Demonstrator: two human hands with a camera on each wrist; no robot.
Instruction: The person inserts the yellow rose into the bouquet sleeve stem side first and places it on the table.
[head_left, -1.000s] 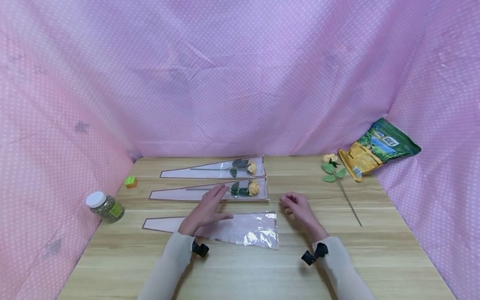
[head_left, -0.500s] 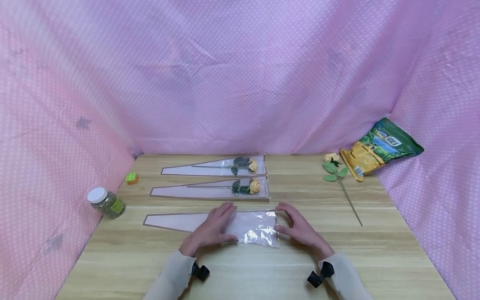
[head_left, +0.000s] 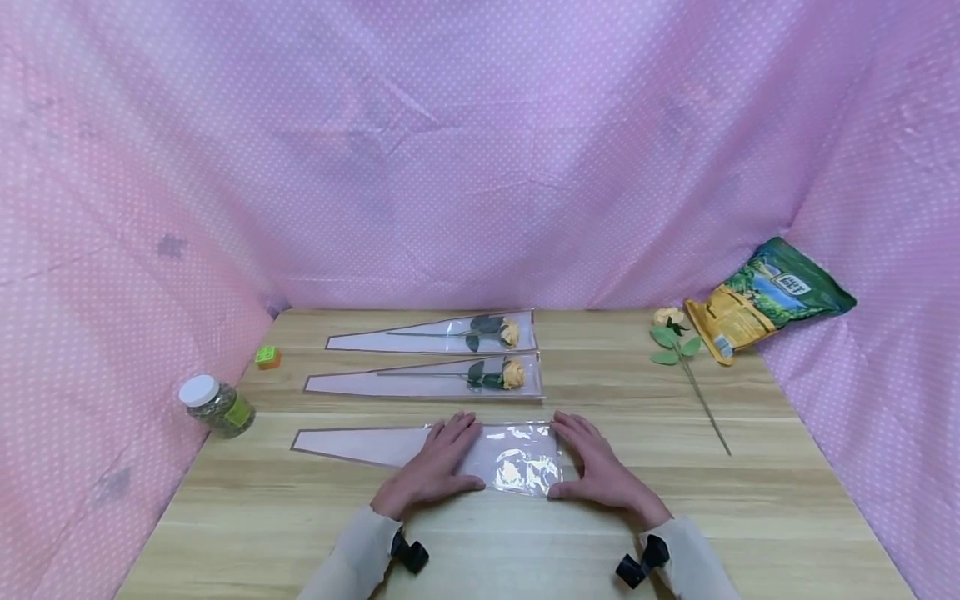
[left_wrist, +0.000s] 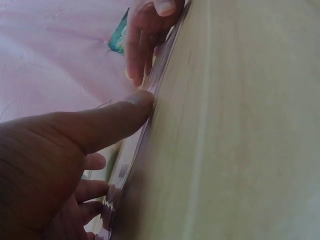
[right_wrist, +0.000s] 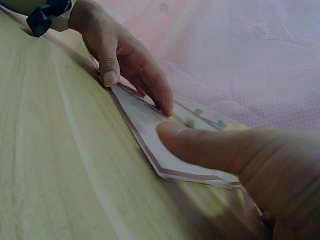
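Note:
A clear flower sleeve [head_left: 517, 454] with a dark border lies flat near the front of the table, its wide end to the right. My left hand [head_left: 437, 465] spans its middle, thumb at the near edge and fingers at the far edge. At the wide end my right hand [head_left: 598, 468] spreads over the corners the same way. In the right wrist view, my right thumb [right_wrist: 200, 147] overlaps the corner of the sleeve [right_wrist: 160, 145]. Behind, two more sleeves [head_left: 345, 342] [head_left: 337, 383] each contain a yellow rose [head_left: 510, 332] [head_left: 513, 373].
To the right lies a loose yellow rose [head_left: 690, 379] with a long stem. A green and yellow bag [head_left: 772, 296] leans against the pink curtain [head_left: 480, 167]. At the left edge are a white-lidded jar [head_left: 221, 408] and a small green and orange block [head_left: 267, 357].
My left hand has come back from the middle rose sleeve onto the front one. My right hand has moved left to that sleeve's wide end, its fingers spreading apart.

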